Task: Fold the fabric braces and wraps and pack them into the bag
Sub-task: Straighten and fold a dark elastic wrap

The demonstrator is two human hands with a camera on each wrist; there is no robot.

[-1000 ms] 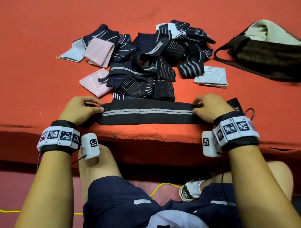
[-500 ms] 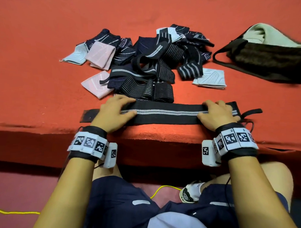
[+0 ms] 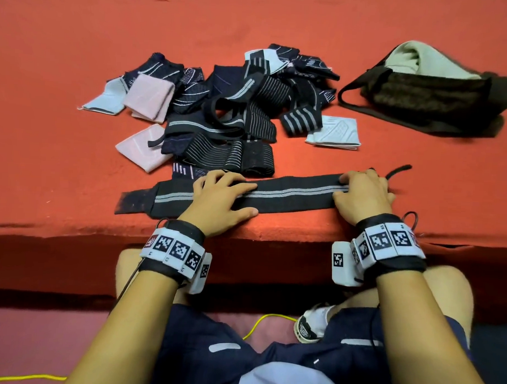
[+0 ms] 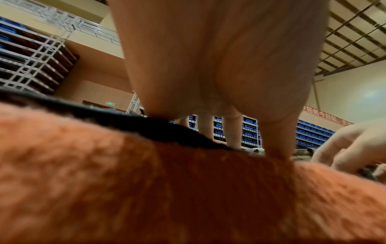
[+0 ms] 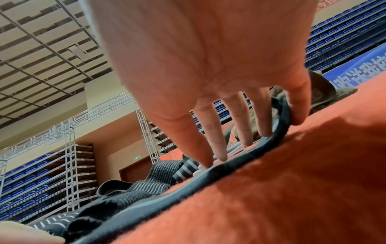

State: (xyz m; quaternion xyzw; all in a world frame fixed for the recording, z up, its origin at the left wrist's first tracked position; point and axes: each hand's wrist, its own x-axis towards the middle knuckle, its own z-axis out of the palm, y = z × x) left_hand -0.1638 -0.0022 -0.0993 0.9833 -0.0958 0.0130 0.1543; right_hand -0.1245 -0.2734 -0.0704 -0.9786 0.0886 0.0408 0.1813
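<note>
A long black wrap point(image 3: 292, 193) with a grey centre stripe lies flat along the front edge of the red surface. My left hand point(image 3: 226, 196) lies on its middle part, fingers straight and pointing right, palm down point(image 4: 219, 82). My right hand point(image 3: 361, 192) presses its fingertips point(image 5: 217, 153) on the wrap's right end point(image 5: 208, 176), which curls up by the little finger. The wrap's left end point(image 3: 137, 199) lies bare. A pile of dark, pink and white braces point(image 3: 235, 113) sits behind. The dark bag point(image 3: 428, 97) lies at the back right, with a pale cloth showing inside.
The red carpeted surface point(image 3: 75, 171) drops off at its front edge just under my wrists. A thin black strap loop point(image 3: 396, 171) sticks out right of my right hand. My knees and a yellow cable point(image 3: 265, 321) are below the edge.
My left hand has slid right along the wrap from its left end to its middle, leaving that end uncovered and flat. My right hand has stayed at the right end.
</note>
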